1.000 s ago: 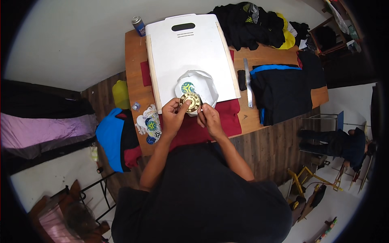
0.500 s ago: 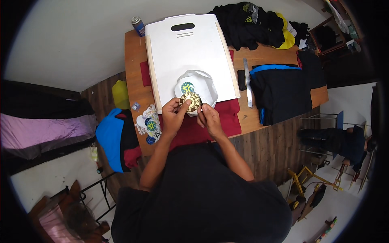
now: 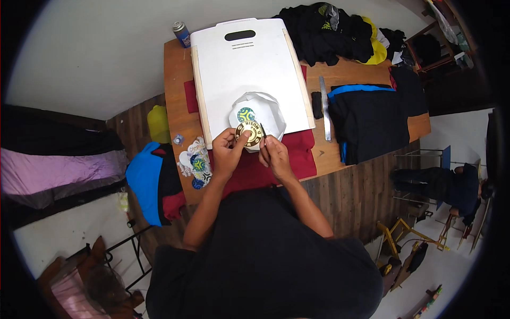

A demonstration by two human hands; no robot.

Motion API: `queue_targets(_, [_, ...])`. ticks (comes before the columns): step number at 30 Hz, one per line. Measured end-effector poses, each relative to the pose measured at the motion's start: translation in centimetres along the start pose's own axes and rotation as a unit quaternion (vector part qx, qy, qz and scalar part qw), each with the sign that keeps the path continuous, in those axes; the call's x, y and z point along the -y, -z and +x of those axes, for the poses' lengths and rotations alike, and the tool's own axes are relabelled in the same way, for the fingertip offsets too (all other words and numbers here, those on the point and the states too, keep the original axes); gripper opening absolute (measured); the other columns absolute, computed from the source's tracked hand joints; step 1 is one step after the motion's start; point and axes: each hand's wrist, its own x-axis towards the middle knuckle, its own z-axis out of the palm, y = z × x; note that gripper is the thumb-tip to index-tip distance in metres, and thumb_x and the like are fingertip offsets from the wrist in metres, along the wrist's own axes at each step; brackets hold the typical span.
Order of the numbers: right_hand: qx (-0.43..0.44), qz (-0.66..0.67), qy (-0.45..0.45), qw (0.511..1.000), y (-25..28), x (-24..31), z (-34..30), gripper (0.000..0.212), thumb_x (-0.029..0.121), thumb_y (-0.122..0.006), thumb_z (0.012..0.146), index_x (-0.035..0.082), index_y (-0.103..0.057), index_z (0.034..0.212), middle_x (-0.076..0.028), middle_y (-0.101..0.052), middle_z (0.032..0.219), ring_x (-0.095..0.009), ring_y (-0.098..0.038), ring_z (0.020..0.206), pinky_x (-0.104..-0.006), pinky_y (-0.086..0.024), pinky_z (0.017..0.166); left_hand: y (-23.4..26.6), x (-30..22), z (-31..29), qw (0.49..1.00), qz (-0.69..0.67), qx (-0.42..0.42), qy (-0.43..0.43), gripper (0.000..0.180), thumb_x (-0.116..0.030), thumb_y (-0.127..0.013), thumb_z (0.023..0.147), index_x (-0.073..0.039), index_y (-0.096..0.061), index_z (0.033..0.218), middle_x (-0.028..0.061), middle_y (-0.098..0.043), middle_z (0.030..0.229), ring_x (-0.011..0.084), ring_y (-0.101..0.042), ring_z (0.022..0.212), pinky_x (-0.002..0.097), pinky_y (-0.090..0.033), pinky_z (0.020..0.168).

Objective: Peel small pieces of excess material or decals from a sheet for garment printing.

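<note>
Going clockwise off the disc: some printed cutouts (image 3: 198, 164) are lying at 8 o'clock. Left hand (image 3: 227, 157) is at about 7:30, pinching the dark-and-gold disc (image 3: 255, 132) with my thumb across its face. It's up over a crumpled white bowl-shaped thing (image 3: 274, 114) with a round green-blue print (image 3: 246, 114) at 12. Slim dark tool (image 3: 262, 129) is at 3; its tip shows plainer than half a second ago, so I'd guess the rim's getting the attention. Right hand (image 3: 276, 157), at 4, grips it. Steel ruler (image 3: 325, 109)'s past 2.
</note>
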Motion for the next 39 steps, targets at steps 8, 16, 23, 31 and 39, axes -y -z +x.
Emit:
queue_targets(8, [-0.021, 0.015, 0.009, 1.000, -0.6, 1.0, 0.4, 0.033, 0.031, -0.034, 0.101, 0.004, -0.048, 0.092, 0.002, -0.031, 0.054, -0.008, -0.028, 0.045, -0.0220, -0.030, 0.044, 0.0, 0.0, -0.1, 1.000, -0.005, 0.006, 0.004, 0.010, -0.009, -0.066, 0.086, 0.000, -0.063, 0.085, -0.0004, -0.063, 0.074, 0.0005, -0.051, 0.061, 0.0153, -0.038, 0.055])
queue_targets(16, [-0.088, -0.039, 0.002, 0.995, -1.3, 1.0, 1.3, 0.020, 0.024, -0.054, 0.095, 0.005, -0.052, 0.098, 0.004, -0.046, 0.067, -0.003, -0.040, 0.054, -0.0196, -0.034, 0.048, 0.0, -0.2, -0.3, 0.998, 0.013, 0.040, 0.049, 0.011, -0.010, -0.063, 0.089, 0.001, -0.063, 0.089, 0.0031, -0.065, 0.081, 0.0051, -0.058, 0.071, 0.0189, -0.045, 0.066])
queue_targets(23, [-0.098, -0.044, -0.003, 0.994, -2.2, 0.1, 1.0, 0.020, 0.020, -0.059, 0.092, 0.004, -0.052, 0.101, 0.003, -0.049, 0.069, -0.005, -0.044, 0.055, -0.0206, -0.037, 0.049, -0.9, 0.0, -0.2, 0.999, -0.033, -0.016, 0.005, 0.015, -0.011, -0.064, 0.089, 0.003, -0.063, 0.093, 0.0025, -0.065, 0.082, 0.0039, -0.057, 0.071, 0.0178, -0.044, 0.064])
queue_targets(31, [-0.042, 0.040, 0.018, 0.998, -1.1, -0.1, 0.1, 0.036, 0.034, -0.026, 0.101, 0.005, -0.046, 0.100, 0.000, -0.040, 0.062, -0.009, -0.036, 0.055, -0.0232, -0.033, 0.051, -0.5, 0.1, -0.1, 0.999, -0.016, -0.029, -0.012, 0.017, -0.012, -0.061, 0.090, 0.003, -0.062, 0.095, 0.0046, -0.065, 0.085, 0.0055, -0.058, 0.074, 0.0185, -0.044, 0.066])
queue_targets(39, [-0.005, 0.016, 0.018, 1.000, -0.5, -1.0, -0.3, 0.033, 0.031, -0.030, 0.102, 0.003, -0.047, 0.097, 0.001, -0.033, 0.056, -0.009, -0.034, 0.051, -0.0229, -0.031, 0.050, -0.6, 0.0, 0.3, 1.000, -0.016, -0.026, -0.008, 0.016, -0.013, -0.060, 0.091, 0.002, -0.059, 0.096, 0.0060, -0.065, 0.084, 0.0061, -0.058, 0.073, 0.0186, -0.045, 0.065])
